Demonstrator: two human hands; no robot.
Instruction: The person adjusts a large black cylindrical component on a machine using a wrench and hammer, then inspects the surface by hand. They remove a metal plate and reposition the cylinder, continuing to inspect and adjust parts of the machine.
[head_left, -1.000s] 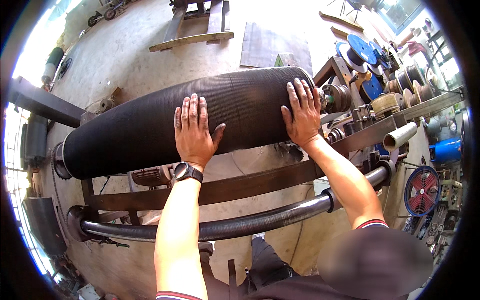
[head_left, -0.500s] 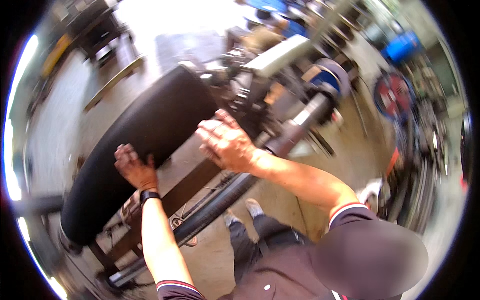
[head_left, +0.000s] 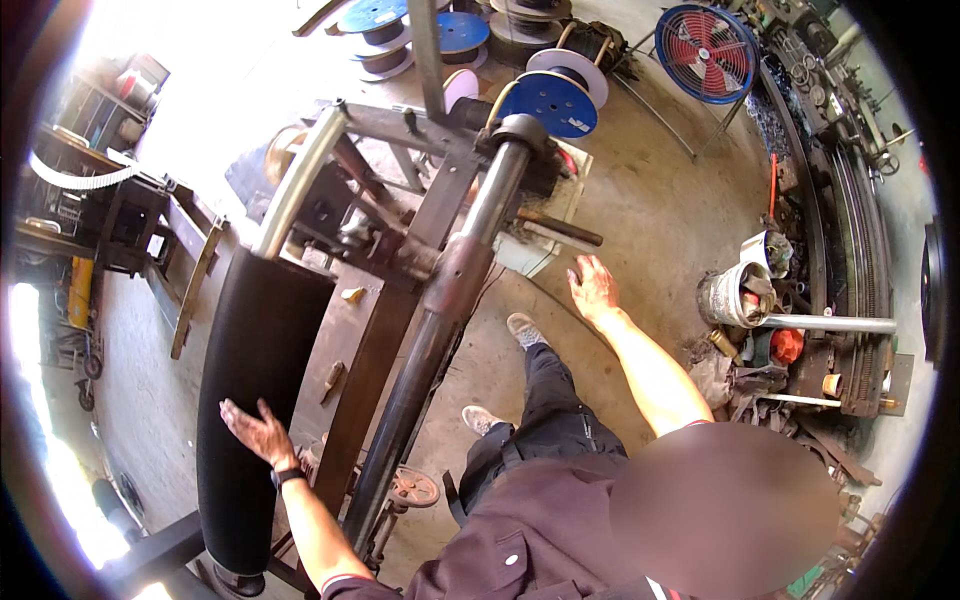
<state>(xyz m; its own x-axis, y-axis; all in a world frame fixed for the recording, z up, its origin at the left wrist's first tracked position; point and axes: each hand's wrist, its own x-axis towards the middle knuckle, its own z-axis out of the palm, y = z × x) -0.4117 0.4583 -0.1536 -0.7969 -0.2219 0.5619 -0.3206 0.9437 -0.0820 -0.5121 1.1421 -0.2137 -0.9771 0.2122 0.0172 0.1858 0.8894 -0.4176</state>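
The black roller (head_left: pixel 255 345) is lying beneath the spread-fingered left hand (head_left: pixel 260 438), contact being unclear. The right hand (head_left: pixel 594 288) is hanging unclenched, well apart from it.

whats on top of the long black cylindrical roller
The open left hand overlaps the long black cylindrical roller; contact is unclear. The surface beneath the hand is covered and cannot be seen.
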